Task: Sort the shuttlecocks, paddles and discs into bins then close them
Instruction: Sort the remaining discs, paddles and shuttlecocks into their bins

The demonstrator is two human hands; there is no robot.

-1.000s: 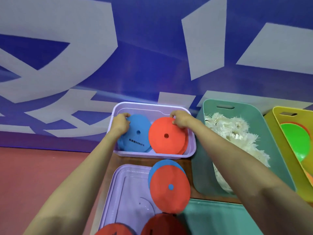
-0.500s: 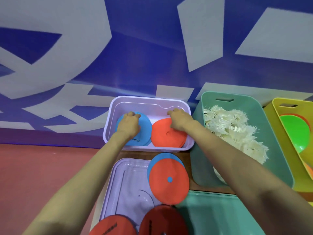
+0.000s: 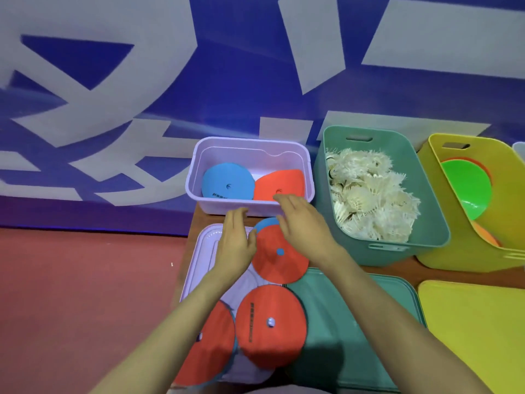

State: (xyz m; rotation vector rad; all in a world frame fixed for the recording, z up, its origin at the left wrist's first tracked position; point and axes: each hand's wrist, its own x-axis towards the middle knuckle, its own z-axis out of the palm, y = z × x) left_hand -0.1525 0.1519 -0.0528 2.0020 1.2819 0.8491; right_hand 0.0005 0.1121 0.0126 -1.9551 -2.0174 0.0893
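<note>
Looking at a purple bin (image 3: 216, 207) sitting open-topped by the table's left edge, corners rounded, walls smooth glossy plastic. Lying flat inside it: a blue disc (image 3: 227, 180) on the left and an orange-red disc (image 3: 284, 182) on the right, edges overlapping, leaving a bit of bare floor toward the bin's back wall.

Resting just in front of the bin: its purple lid (image 3: 204, 251), carrying a top red disc (image 3: 279, 257) with a blue rim peeking out underneath. Lying further toward the camera from the bin: a lettered red disc (image 3: 271, 325) and a nearest red disc (image 3: 213, 345), thin, flat, matte, spilling past the lid's edges.

Hovering just in front of the bin: left hand (image 3: 235, 243), palm down, fingers straight and together, gripping nothing. Floating over the bin's front rim: right hand (image 3: 304, 223), fingers loose and flat, also holding nothing; touching the rim or not, can't tell.

Standing just right of the purple bin: a green bin (image 3: 426, 209) stuffed with feathery white shuttlecocks (image 3: 369, 194). Sitting well right of the purple bin: a yellow bin (image 3: 505, 194) holding a bright green paddle (image 3: 466, 189).
</note>
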